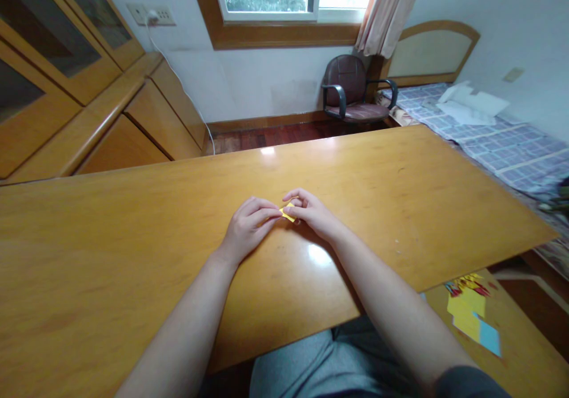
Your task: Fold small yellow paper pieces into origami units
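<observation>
A small piece of folded yellow paper is held between my two hands, just above the middle of the wooden table. My left hand pinches its left corner between thumb and fingertips. From the other side, my right hand grips the paper, its thumb lying on top and its index finger curled above the far edge. Part of the paper is hidden by the fingers, so its exact folded shape is unclear.
At the lower right, a lower surface bears yellow sheets, a blue sheet and several small red and yellow pieces. A brown armchair stands beyond the table, beside a bed. Wooden cabinets line the left.
</observation>
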{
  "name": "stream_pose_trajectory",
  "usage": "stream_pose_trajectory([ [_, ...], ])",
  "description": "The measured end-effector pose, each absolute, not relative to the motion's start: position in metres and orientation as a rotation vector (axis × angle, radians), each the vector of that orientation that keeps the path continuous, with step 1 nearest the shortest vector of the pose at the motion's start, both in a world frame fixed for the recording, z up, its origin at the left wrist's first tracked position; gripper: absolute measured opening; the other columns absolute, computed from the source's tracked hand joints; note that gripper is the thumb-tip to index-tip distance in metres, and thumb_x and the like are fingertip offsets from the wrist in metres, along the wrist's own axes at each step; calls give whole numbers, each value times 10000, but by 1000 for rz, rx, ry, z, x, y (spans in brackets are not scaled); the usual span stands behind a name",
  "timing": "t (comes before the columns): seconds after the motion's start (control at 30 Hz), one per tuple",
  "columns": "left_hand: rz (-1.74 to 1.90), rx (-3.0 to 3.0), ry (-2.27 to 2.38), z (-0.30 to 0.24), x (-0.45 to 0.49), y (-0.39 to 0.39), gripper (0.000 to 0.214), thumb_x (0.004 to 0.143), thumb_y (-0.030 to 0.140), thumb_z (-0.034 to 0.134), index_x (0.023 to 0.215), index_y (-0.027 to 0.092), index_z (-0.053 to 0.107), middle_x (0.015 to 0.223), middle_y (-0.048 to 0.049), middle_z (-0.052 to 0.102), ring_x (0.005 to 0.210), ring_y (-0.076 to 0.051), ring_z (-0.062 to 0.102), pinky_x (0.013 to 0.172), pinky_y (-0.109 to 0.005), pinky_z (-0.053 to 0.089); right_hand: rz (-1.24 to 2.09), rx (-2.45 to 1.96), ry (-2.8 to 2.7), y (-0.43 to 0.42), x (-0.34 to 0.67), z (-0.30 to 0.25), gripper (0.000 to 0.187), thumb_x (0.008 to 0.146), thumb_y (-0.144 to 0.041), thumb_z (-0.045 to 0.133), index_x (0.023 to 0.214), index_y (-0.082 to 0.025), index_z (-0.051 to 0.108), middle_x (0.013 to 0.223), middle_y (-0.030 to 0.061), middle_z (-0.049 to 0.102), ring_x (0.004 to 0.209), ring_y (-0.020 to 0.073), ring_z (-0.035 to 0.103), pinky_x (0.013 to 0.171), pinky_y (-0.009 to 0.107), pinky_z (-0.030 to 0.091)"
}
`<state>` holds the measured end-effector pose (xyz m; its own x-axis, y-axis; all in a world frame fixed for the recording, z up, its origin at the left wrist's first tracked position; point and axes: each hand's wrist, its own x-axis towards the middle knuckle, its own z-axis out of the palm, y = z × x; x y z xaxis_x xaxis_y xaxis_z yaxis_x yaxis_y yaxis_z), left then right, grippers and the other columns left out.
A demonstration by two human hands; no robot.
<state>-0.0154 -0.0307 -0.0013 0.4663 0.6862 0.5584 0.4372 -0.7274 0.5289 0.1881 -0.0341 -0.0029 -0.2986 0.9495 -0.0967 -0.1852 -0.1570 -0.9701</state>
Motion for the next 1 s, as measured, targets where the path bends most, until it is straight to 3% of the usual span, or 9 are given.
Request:
stream_pose_trajectory([
  [0.27, 1125, 2405, 972, -3, -16, -31, 101, 904, 240, 632, 949, 239, 722, 924, -52, 705, 872, -171, 632, 826, -310, 506, 1588, -974, -1215, -36, 188, -2, 287, 751, -355, 736, 944, -213, 577, 677, -63, 568, 577, 91, 508, 552, 216, 378],
  [0.43, 1186, 2331, 1054, 1, -15, -31, 99, 915, 232, 607, 918, 215, 705, 899, -51, 692, 859, -163, 641, 811, -289, 511, 1515, -994, -1250, -37, 186, -1, 192, 825, -378, 646, 895, -200, 656, 843, 1, 638, 742, 125, 586, 676, 247, 487],
  [0.6, 1231, 2255, 1103, 4, -15, -30, 92, 908, 241, 616, 873, 199, 690, 861, -43, 692, 799, -154, 633, 758, -270, 509, 1421, -940, -1307, -39, 186, 0, 200, 816, -239, 559, 929, -210, 721, 1218, 67, 610, 933, 178, 621, 732, 295, 530],
  [0.7, 1208, 2217, 1118, 2, -15, -29, 92, 907, 248, 619, 878, 195, 687, 851, -39, 691, 774, -147, 627, 743, -265, 511, 1216, -935, -1469, -38, 187, -4, 211, 776, -185, 621, 951, -221, 733, 1200, 74, 619, 1128, 220, 576, 850, 322, 516],
  [0.8, 1226, 2182, 1127, 0, -14, -29, 88, 900, 244, 626, 869, 188, 687, 836, -34, 684, 760, -140, 628, 728, -258, 514, 1105, -912, -1540, -37, 187, -7, 174, 812, -202, 626, 950, -221, 731, 1077, 59, 661, 1065, 200, 602, 902, 339, 493],
  [0.93, 1263, 2101, 1157, -1, -13, -28, 79, 886, 238, 639, 849, 186, 685, 822, -26, 679, 745, -135, 633, 699, -247, 519, 1206, -946, -1459, -38, 187, -6, 213, 902, -282, 541, 988, -211, 722, 1051, 57, 657, 853, 155, 621, 684, 270, 501],
  [1.0, 1259, 2071, 1163, 0, -12, -29, 74, 881, 234, 642, 845, 186, 685, 822, -25, 677, 748, -135, 635, 701, -248, 522, 1174, -984, -1478, -39, 185, -4, 193, 868, -314, 625, 999, -209, 719, 1033, 51, 657, 822, 148, 608, 655, 257, 484],
])
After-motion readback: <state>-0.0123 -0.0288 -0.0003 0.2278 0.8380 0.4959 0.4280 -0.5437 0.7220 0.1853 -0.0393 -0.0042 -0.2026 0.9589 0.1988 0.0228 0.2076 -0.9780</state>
